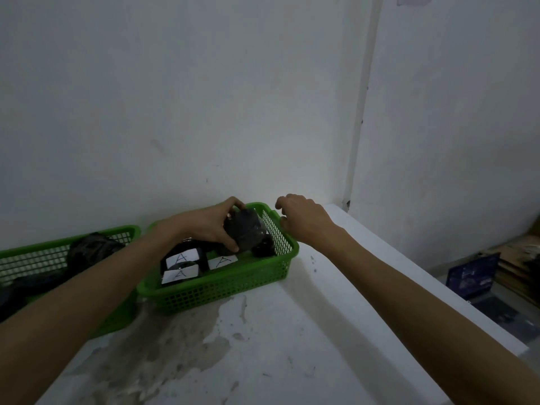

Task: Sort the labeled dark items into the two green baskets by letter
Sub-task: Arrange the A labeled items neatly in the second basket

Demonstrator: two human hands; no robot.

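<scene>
Two green mesh baskets stand against the wall on a white table. Inside the right basket (242, 285) lie dark items with white labels marked A (222, 262). My left hand (213, 225) grips a dark wrapped item (247, 229) over the back of this basket. At the basket's far right corner my right hand (301, 219) hovers, fingers loosely curled, holding nothing; whether it touches the rim is unclear. The left basket (32, 258) holds dark bundled items (93, 247), their labels hidden from view.
The white table (292, 346) has a worn, stained patch near its middle. Its right edge runs diagonally at right, and beyond it, lower down, lie a dark blue object (473, 276) and stacked cardboard (520, 267). White walls meet in a corner behind.
</scene>
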